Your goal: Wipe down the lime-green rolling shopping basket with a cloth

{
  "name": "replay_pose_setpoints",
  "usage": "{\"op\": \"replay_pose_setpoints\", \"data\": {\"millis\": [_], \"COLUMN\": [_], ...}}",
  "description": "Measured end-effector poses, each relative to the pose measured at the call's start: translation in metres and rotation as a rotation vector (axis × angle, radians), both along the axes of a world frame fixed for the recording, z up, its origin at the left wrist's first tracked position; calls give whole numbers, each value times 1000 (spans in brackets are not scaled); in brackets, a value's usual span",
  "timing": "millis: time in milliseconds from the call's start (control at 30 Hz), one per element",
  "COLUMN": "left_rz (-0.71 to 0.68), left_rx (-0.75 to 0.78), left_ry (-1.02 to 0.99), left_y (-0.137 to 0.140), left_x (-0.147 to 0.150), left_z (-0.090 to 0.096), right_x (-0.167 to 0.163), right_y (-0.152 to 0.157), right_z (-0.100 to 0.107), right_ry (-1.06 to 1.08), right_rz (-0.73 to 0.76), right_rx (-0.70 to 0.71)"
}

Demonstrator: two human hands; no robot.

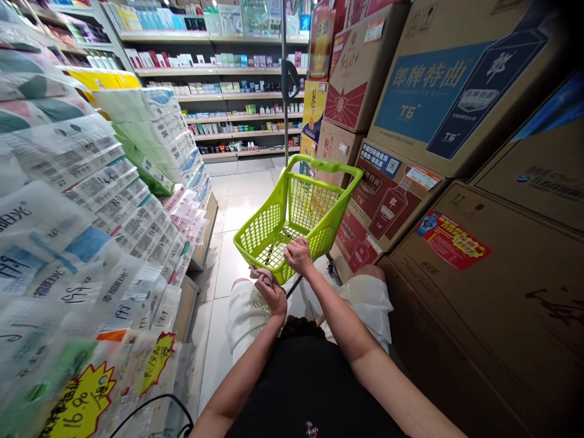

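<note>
A lime-green plastic shopping cart stands in front of me, its lattice basket tilted and its handle on the far side. My left hand is closed at the near left corner of the basket, on a small greyish-pink cloth pressed against the rim. Fingers curled, my right hand grips the near right rim of the basket. Through the lattice the basket floor shows, with dark parts of the frame under it. A caster touches the tiles at the right.
Stacked packs of tissue paper with price tags line the left side. Large cardboard boxes rise close on the right. Shelves of small boxed goods stand at the back, behind a grey pole. Pale floor tiles run between.
</note>
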State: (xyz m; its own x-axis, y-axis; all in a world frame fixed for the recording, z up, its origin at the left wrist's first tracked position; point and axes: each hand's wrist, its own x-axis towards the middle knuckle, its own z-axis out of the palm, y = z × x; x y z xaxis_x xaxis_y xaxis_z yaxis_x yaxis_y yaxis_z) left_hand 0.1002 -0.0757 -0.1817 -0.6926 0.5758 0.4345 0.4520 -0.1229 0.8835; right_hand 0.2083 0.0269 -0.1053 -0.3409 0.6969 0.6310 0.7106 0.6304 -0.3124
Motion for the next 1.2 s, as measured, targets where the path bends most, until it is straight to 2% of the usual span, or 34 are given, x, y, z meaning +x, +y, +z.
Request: {"op": "replay_pose_setpoints", "data": {"millis": [167, 333, 433, 500, 600, 667, 833, 1000, 1100, 1200], "left_rz": [-126, -26, -7, -60, -205, -250, -127, -235, -170, -127], "left_rx": [29, -20, -80, -102, -96, -97, -128, -140, -146, -132], "left_ry": [210, 155, 157, 221, 348, 374, 307, 358, 313, 281], "left_y": [10, 46, 60, 56, 37, 27, 21, 11, 12, 17], "left_x": [-28, -81, -100, -99, -90, -88, -96, -91, -96, -99], "left_z": [12, 39, 52, 52, 44, 41, 50, 47, 47, 50], "right_x": [-4, 0, 8, 16, 30, 38, 44, 46, 44, 24], "right_y": [7, 14, 15, 15, 14, 12, 7, 10, 7, -11], "right_z": [-2, 0, 1, 1, 2, 3, 4, 10, 21, 31], "right_ry": [33, 24, 40, 45, 45, 63, 76, -39, -82, -129], "right_rz": [17, 69, 98, 110, 134, 148, 151, 123, 128, 61], "right_rx": [-36, -86, -89, -91, -96, -102, -120, -81, -67, -2]}}
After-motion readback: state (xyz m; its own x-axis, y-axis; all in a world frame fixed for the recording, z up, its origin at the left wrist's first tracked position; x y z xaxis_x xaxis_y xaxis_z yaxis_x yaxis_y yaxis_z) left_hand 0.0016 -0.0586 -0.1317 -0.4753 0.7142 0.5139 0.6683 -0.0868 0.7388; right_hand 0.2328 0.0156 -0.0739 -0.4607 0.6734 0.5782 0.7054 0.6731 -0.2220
